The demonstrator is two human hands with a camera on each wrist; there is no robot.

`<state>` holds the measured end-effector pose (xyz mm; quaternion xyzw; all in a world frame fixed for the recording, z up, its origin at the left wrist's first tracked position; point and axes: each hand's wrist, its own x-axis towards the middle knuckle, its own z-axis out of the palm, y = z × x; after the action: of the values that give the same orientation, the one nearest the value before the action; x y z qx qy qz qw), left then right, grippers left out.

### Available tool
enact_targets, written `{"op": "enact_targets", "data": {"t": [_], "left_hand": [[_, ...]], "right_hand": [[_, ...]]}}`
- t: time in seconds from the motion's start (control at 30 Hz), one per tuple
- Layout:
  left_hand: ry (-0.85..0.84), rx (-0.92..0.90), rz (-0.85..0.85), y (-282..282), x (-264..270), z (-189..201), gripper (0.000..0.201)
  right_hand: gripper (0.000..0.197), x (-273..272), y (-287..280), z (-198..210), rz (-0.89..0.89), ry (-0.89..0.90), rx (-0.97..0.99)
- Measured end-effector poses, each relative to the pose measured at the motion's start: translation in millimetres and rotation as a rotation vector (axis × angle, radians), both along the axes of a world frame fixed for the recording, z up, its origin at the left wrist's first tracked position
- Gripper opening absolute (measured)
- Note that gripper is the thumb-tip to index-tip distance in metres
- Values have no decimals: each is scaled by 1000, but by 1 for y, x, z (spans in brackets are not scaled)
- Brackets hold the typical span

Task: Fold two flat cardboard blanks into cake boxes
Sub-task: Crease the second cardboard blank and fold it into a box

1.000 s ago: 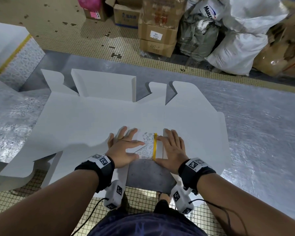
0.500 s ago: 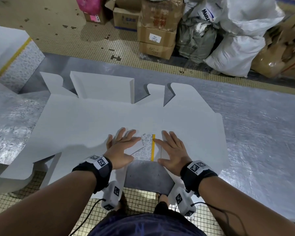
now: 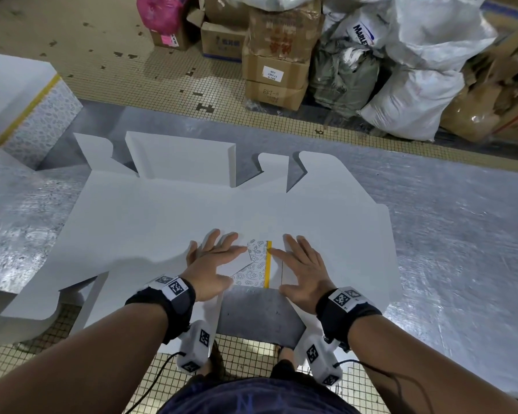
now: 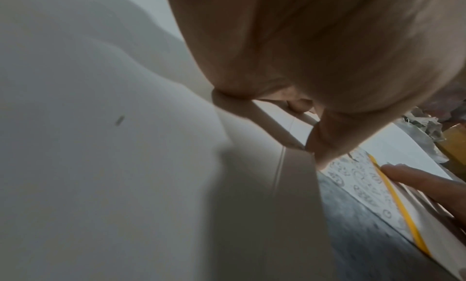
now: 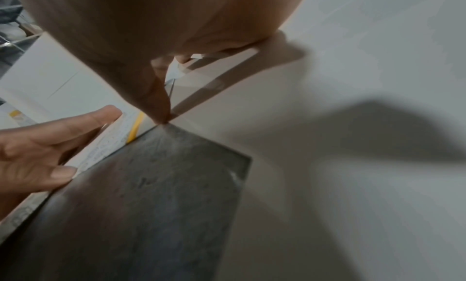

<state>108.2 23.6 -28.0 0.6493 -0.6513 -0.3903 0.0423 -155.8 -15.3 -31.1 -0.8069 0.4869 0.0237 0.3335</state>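
Note:
A large white cardboard blank [image 3: 162, 222] lies flat on the grey table [image 3: 461, 234], its far flaps partly raised. At its near edge a small flap [image 3: 259, 264] is folded over, showing a patterned face and a yellow stripe [image 3: 269, 264]. My left hand [image 3: 213, 264] lies flat on the blank just left of that flap, fingers spread. My right hand [image 3: 302, 264] presses flat just right of the stripe. In the left wrist view the palm [image 4: 302, 46] bears on the white card [image 4: 100, 145], with the stripe [image 4: 398, 201] beyond. In the right wrist view the thumb tip [image 5: 161, 116] meets the fold corner.
A folded cake box [image 3: 27, 103] with a yellow stripe stands at the far left on the table. Brown cartons [image 3: 275, 70] and white sacks [image 3: 416, 94] are piled on the tiled floor beyond. More white card [image 3: 0, 324] hangs off the table's near left edge.
Both hands have stayed flat on the blank beside the folded flap, sliding only slightly. The blank has not moved.

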Motion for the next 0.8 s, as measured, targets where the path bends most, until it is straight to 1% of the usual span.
{"op": "enact_targets", "data": {"t": [0.2, 0.27, 0.37, 0.47, 0.53, 0.6, 0.7, 0.73, 0.8], "left_hand": [[-10, -17, 6, 0, -1, 0, 80], [-14, -13, 2, -1, -1, 0, 79], [-22, -8, -12, -3, 0, 1, 80], [-24, -8, -27, -4, 2, -2, 81], [-24, 5, -43, -7, 5, 1, 79], [-29, 24, -70, -13, 11, 5, 77], [-50, 21, -76, -31, 20, 14, 68], [-46, 3, -43, -39, 23, 16, 64], [3, -40, 32, -55, 24, 22, 52]], "right_hand": [[83, -3, -2, -2, 13, -6, -2], [79, -4, -3, -1, 8, 0, 3], [71, -3, -5, 3, -33, -16, 16], [63, -3, -11, 4, -83, -59, -23], [50, -4, -17, 5, -146, -120, -22], [41, -5, -25, 7, -214, -215, 11], [32, -5, -43, 19, -295, -320, 74], [30, -5, -51, 24, -305, -316, 86], [35, -3, -68, 33, -309, -267, 86]]}}
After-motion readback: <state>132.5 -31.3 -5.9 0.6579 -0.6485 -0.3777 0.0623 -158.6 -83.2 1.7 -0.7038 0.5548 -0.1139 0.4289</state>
